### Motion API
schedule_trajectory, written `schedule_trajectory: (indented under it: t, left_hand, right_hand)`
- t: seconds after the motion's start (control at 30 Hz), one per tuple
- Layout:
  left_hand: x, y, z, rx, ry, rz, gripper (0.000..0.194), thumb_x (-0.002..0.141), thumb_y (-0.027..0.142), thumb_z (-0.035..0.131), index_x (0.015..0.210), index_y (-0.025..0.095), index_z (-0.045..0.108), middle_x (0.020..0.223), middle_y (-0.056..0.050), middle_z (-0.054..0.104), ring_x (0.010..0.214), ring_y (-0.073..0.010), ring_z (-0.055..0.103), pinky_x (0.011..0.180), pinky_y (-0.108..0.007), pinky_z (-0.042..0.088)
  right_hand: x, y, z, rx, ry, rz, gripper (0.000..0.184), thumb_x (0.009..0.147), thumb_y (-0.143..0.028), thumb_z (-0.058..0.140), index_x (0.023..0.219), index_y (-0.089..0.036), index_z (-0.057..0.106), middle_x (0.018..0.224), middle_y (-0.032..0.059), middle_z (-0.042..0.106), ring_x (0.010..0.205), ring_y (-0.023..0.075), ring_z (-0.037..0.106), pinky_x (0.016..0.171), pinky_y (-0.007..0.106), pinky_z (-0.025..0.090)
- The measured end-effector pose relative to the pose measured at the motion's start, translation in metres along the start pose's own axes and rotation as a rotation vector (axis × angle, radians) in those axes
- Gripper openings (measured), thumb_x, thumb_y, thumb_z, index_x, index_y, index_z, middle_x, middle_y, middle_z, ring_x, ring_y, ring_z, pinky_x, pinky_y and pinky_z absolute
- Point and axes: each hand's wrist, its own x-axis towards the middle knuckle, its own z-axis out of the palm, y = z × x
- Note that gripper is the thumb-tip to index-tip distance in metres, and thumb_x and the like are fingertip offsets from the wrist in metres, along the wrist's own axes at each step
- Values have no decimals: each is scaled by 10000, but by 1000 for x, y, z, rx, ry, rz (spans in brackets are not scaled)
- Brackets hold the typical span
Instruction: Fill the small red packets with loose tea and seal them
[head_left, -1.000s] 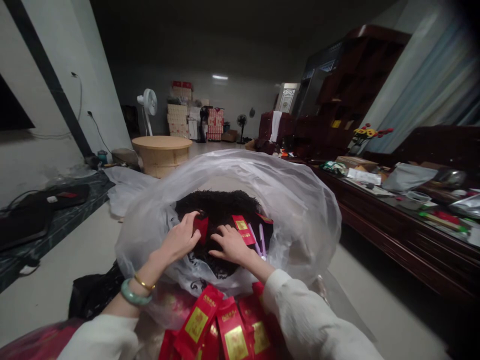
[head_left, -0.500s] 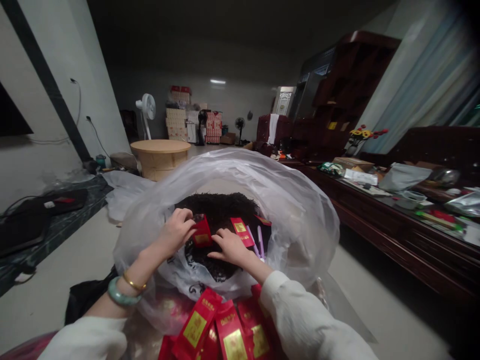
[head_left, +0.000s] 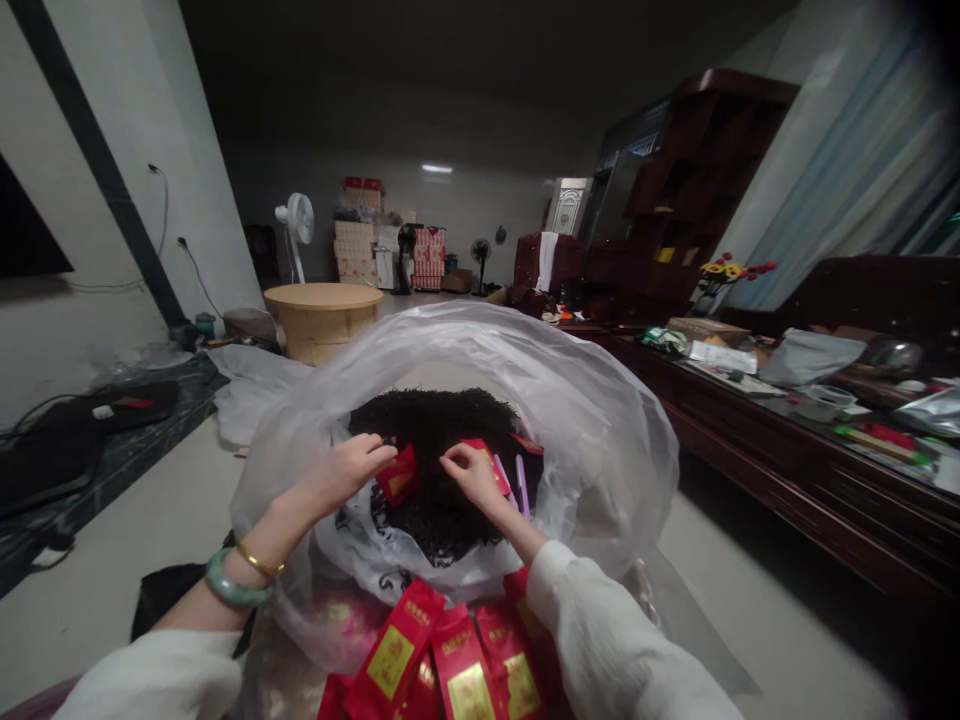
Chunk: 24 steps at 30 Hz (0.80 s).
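My left hand (head_left: 358,468), with a jade bangle and a gold bracelet above it, grips a small red packet (head_left: 399,474) by its upper edge. The packet is tilted over dark, dry, twisted leaves (head_left: 439,412), which look like tea, inside a large clear plastic bag (head_left: 480,330). My right hand (head_left: 474,472) hovers above the leaves with thumb and fingers pinched; what they hold, if anything, is too small to make out. Partly behind this hand lies another red packet (head_left: 498,470). Beside it are two purple handle-like pieces (head_left: 523,485).
Several red packets with gold labels (head_left: 463,665) lie in front of the bag. A round wooden table (head_left: 324,298) and a white fan (head_left: 298,220) stand behind at left. Along the right runs a dark wooden bench (head_left: 720,430) with clutter on it.
My right hand has risen slightly and its spread fingers have closed into a pinch. The red packet in my left hand has tilted.
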Motion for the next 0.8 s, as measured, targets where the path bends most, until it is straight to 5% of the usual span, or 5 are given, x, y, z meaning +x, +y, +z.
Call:
schedule_trajectory:
  t: [0.1,0.27,0.5,0.67,0.8]
  left_hand:
    - [5,6,0,-65,-42,-10,193,918,336,464,974,200,590,859,-55,644,780,-179,615,702,-284,490]
    - [15,26,-18,-193,-137,-21,230,885,256,454,1085,190,545,1033,-97,639,945,-214,609,838,-338,486]
    - [27,26,-16,-273,-229,-21,255,927,257,353,941,227,606,921,-40,584,782,-147,565,711,-247,456]
    - [35,21,-7,-353,-252,-94,256,895,299,398,906,230,645,973,-30,564,820,-156,545,750,-265,449]
    - [41,19,-6,-392,-271,-103,239,880,281,424,942,232,650,1030,-38,538,879,-171,534,802,-284,450]
  right_hand:
    - [9,1,5,243,86,166,162,757,-352,596,746,-191,587,736,19,626,764,181,592,717,289,486]
    - [15,-5,6,441,8,301,321,892,-382,351,700,-193,526,651,53,616,669,184,627,605,305,519]
    - [22,-54,-2,972,5,452,316,938,-338,312,813,-182,556,779,70,661,735,169,652,623,280,525]
    - [35,-91,16,813,64,257,217,925,-329,385,905,-195,554,801,14,639,662,132,634,582,231,492]
    - [36,-97,35,537,9,42,246,911,-382,409,918,-206,580,850,3,634,707,139,630,671,262,512]
